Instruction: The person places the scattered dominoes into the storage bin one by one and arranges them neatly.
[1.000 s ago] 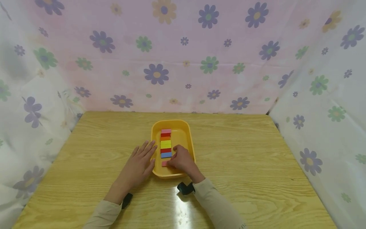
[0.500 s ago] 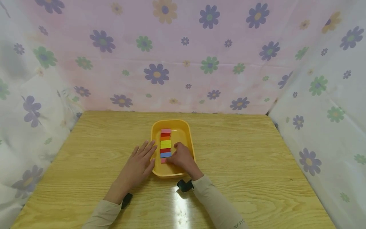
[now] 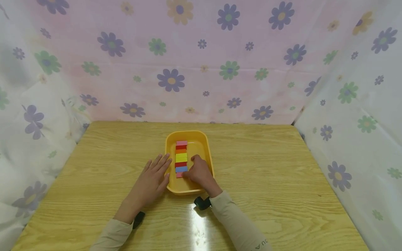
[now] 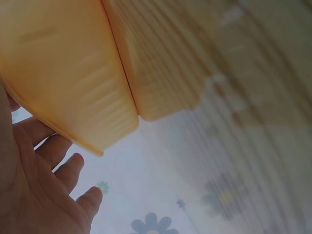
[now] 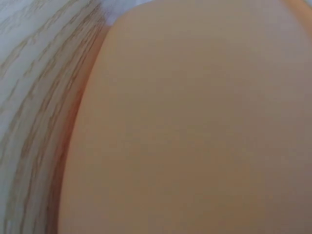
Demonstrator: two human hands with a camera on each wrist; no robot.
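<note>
A yellow plastic tray stands on the table, a row of small coloured blocks inside it. My right hand reaches over the tray's near right side and pinches the near pink block, partly covering it. That block lies right at the blue block; beyond follow red, yellow, orange and red ones up to a far pink block. My left hand rests along the tray's left rim with fingers straight. In the left wrist view its fingers lie beside the tray's outer wall. The right wrist view shows only the tray's outside.
The wood-grain table extends on both sides of the tray. A flower-print cloth hangs behind it and along both sides. A black wrist-camera piece sits just below the right wrist, near the tray's front edge.
The near pink block has slid away from the body with my right hand, closing the gap to the blue block. My left hand stays at the rim.
</note>
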